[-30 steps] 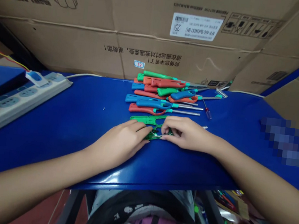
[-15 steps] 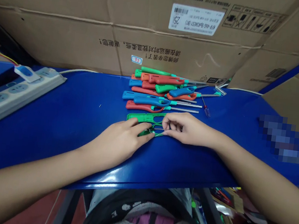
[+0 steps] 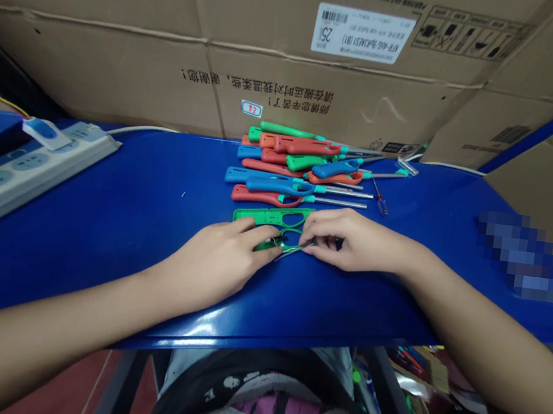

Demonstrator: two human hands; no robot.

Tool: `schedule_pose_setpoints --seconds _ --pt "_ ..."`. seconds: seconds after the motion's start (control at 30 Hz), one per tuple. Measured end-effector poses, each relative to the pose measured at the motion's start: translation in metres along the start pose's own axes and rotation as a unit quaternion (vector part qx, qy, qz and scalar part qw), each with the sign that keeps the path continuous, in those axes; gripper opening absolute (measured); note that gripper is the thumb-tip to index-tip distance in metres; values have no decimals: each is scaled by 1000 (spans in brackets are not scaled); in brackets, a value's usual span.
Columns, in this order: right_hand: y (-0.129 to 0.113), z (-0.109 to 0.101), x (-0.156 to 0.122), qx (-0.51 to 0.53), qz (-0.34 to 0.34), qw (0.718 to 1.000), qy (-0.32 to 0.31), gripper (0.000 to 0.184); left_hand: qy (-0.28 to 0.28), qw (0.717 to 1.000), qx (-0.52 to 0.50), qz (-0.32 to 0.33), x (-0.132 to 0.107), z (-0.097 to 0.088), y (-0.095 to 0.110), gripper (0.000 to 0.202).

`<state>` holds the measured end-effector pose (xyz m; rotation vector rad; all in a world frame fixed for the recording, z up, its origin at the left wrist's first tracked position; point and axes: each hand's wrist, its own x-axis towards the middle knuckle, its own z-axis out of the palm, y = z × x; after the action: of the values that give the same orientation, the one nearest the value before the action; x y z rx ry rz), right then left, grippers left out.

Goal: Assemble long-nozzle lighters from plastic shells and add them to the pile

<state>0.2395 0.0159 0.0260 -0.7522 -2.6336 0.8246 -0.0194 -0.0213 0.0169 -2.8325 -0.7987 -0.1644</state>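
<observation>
My left hand (image 3: 223, 254) rests on the blue table, its fingers closed on an opened green lighter casing (image 3: 266, 245) with small inner parts showing. My right hand (image 3: 340, 238) pinches a thin grey metal piece (image 3: 295, 250), possibly a rod or wire, slanting over the casing's right part. My fingers hide much of both. Just beyond lies a loose green casing half (image 3: 268, 217), hollow side up, its right end behind my right fingers. Farther back is a pile of red, blue, green and orange long-necked lighters (image 3: 284, 186).
A white power strip (image 3: 33, 170) with a plug lies at the left. A small purple-handled screwdriver (image 3: 382, 205) is right of the lighters. Behind stands a cardboard wall (image 3: 146, 77). A tiny bit (image 3: 183, 193) lies on the blue table (image 3: 160, 172). A blurred-out object (image 3: 522, 257) is at the right.
The thin metal piece in my right hand has swung to a slant, its left end now lower and nearer me. My left hand has barely moved.
</observation>
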Motion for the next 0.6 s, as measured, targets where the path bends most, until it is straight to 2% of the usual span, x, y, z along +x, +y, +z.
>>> schedule_pose_setpoints --seconds 0.33,0.5,0.6 --pt "-5 -5 -3 -29 -10 999 -13 17 9 1000 -28 -2 -2 0 -3 32" --pt "0 3 2 -26 9 998 59 16 22 998 -53 -6 -2 2 -7 33" --pt "5 11 6 -33 13 996 85 11 49 996 -73 -3 -2 5 -7 31"
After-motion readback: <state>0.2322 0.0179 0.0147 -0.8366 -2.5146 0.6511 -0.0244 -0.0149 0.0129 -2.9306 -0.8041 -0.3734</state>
